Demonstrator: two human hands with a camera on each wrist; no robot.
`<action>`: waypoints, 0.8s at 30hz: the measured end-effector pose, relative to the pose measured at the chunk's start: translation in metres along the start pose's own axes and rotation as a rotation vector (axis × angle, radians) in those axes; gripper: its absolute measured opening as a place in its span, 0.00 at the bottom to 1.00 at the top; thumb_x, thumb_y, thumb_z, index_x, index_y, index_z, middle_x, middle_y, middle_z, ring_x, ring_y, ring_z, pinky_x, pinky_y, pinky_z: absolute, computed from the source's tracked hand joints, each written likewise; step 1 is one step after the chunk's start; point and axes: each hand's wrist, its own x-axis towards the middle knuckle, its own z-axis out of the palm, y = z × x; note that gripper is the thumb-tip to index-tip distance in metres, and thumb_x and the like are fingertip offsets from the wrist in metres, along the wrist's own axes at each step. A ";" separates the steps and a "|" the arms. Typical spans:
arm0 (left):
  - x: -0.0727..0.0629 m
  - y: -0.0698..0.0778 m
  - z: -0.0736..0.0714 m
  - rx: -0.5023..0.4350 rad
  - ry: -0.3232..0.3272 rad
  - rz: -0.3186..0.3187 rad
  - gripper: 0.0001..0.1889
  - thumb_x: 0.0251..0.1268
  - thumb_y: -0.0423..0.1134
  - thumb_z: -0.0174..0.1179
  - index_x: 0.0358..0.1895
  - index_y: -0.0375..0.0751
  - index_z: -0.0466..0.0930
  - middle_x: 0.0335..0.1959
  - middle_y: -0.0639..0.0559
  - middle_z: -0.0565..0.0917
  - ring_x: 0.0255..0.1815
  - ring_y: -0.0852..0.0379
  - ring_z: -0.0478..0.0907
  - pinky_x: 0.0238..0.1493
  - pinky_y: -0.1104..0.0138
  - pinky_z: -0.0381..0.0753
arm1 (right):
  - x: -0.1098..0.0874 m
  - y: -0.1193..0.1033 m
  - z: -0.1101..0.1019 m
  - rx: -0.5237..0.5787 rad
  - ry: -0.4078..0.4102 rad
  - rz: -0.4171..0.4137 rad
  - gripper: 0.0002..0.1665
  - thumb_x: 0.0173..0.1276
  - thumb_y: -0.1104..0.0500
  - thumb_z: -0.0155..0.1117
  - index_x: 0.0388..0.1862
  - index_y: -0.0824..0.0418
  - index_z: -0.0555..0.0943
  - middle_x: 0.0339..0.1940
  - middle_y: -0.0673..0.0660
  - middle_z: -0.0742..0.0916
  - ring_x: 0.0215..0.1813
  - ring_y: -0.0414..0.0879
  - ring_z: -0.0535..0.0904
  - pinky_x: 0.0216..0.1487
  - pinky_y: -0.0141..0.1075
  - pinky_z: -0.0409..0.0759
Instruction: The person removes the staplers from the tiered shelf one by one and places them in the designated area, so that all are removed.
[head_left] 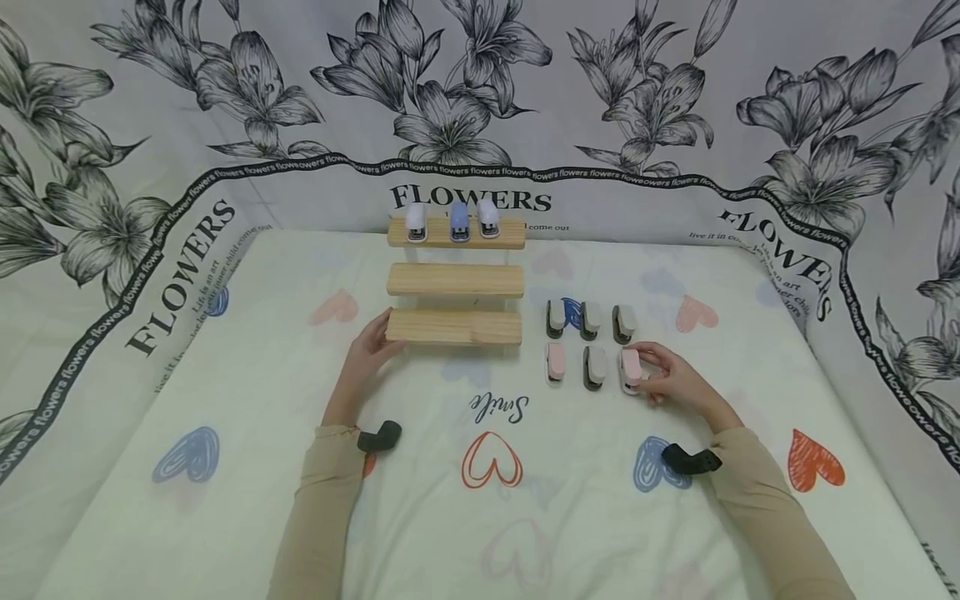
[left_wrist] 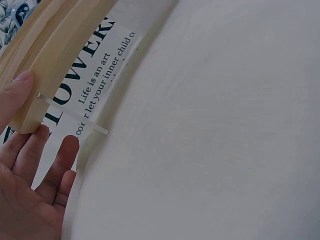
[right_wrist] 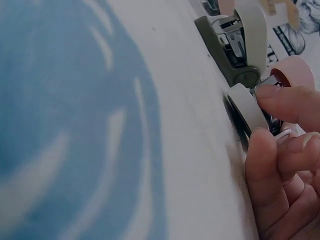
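Observation:
My left hand (head_left: 366, 357) grips the left end of the lowest board on a three-tier wooden rack (head_left: 453, 327); the left wrist view shows its thumb on the board (left_wrist: 55, 60) and fingertips at the end edge. With the fingertips of my right hand (head_left: 681, 385), I pinch a pink mini stapler (head_left: 631, 365) with a white base (right_wrist: 248, 107), at the near right corner of two short rows. Beside it are a grey stapler (head_left: 595, 367) and another pink stapler (head_left: 555, 362). Behind these lie several pale grey-and-dark staplers (head_left: 589, 320).
On the rack's top board stand a white stapler (head_left: 416, 222), a blue stapler (head_left: 460, 222) and another white stapler (head_left: 488, 217). A clear support (left_wrist: 75, 114) shows under the rack. Heart-printed cloth (head_left: 420, 533) covers the table, and a flower-printed curtain (head_left: 570, 125) hangs behind.

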 end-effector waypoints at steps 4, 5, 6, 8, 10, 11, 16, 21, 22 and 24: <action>-0.001 0.003 0.000 0.013 0.000 -0.003 0.34 0.61 0.29 0.56 0.67 0.31 0.48 0.64 0.36 0.59 0.41 0.66 0.73 0.42 0.74 0.72 | -0.001 0.001 0.002 0.022 -0.008 0.000 0.40 0.55 0.72 0.63 0.64 0.69 0.56 0.64 0.72 0.60 0.15 0.44 0.72 0.17 0.33 0.73; -0.001 0.001 0.000 0.011 0.002 -0.007 0.34 0.61 0.30 0.56 0.68 0.32 0.49 0.64 0.37 0.59 0.42 0.65 0.73 0.43 0.74 0.72 | -0.001 0.001 0.002 0.022 -0.004 0.000 0.40 0.55 0.72 0.63 0.64 0.69 0.56 0.64 0.72 0.61 0.16 0.44 0.72 0.17 0.33 0.73; 0.000 -0.002 -0.001 0.009 0.004 -0.009 0.34 0.61 0.31 0.56 0.68 0.33 0.49 0.64 0.37 0.59 0.42 0.65 0.73 0.43 0.74 0.72 | -0.002 0.001 0.003 0.019 0.001 -0.002 0.40 0.55 0.72 0.63 0.64 0.69 0.56 0.63 0.72 0.61 0.16 0.44 0.73 0.17 0.32 0.73; 0.002 -0.008 -0.002 0.000 0.008 -0.012 0.35 0.61 0.32 0.56 0.68 0.35 0.49 0.65 0.39 0.60 0.43 0.64 0.73 0.43 0.73 0.72 | -0.003 -0.001 0.003 0.010 0.008 -0.012 0.40 0.55 0.71 0.64 0.65 0.69 0.56 0.62 0.71 0.62 0.17 0.44 0.74 0.18 0.32 0.74; 0.004 -0.014 -0.003 -0.001 0.018 -0.013 0.34 0.61 0.33 0.57 0.68 0.38 0.51 0.64 0.41 0.61 0.42 0.64 0.73 0.43 0.74 0.72 | -0.004 -0.001 0.003 -0.007 0.014 -0.022 0.41 0.54 0.71 0.64 0.65 0.69 0.56 0.60 0.71 0.63 0.18 0.43 0.74 0.19 0.32 0.74; 0.004 -0.015 -0.003 -0.002 0.018 -0.006 0.35 0.60 0.33 0.57 0.68 0.38 0.51 0.64 0.41 0.61 0.42 0.64 0.73 0.43 0.73 0.72 | -0.004 -0.001 0.003 -0.013 0.019 -0.022 0.41 0.54 0.71 0.64 0.65 0.69 0.56 0.59 0.71 0.64 0.18 0.43 0.74 0.20 0.32 0.75; 0.005 -0.018 -0.002 -0.002 0.019 0.023 0.34 0.60 0.33 0.58 0.68 0.36 0.52 0.63 0.40 0.62 0.41 0.63 0.74 0.42 0.73 0.73 | -0.006 0.003 0.003 -0.025 0.038 -0.008 0.42 0.54 0.72 0.63 0.66 0.69 0.56 0.58 0.70 0.65 0.19 0.42 0.75 0.21 0.31 0.75; 0.005 -0.019 -0.002 0.001 0.026 0.019 0.34 0.60 0.33 0.58 0.68 0.37 0.52 0.64 0.41 0.62 0.40 0.63 0.74 0.43 0.73 0.73 | -0.006 0.002 0.004 -0.029 0.037 0.003 0.43 0.54 0.74 0.62 0.67 0.69 0.55 0.61 0.71 0.63 0.19 0.42 0.75 0.22 0.32 0.76; 0.005 -0.020 -0.002 -0.001 0.026 0.020 0.34 0.60 0.33 0.58 0.68 0.37 0.52 0.64 0.41 0.62 0.40 0.63 0.74 0.43 0.73 0.72 | -0.006 0.001 0.004 -0.034 0.028 0.007 0.44 0.54 0.73 0.62 0.67 0.69 0.54 0.62 0.71 0.62 0.19 0.42 0.74 0.22 0.32 0.76; 0.006 -0.020 -0.002 -0.005 0.023 0.027 0.34 0.60 0.32 0.57 0.68 0.36 0.52 0.64 0.40 0.62 0.40 0.64 0.74 0.43 0.73 0.73 | -0.007 -0.002 0.002 -0.057 0.009 0.027 0.45 0.53 0.71 0.64 0.68 0.67 0.53 0.63 0.70 0.60 0.19 0.42 0.74 0.22 0.33 0.75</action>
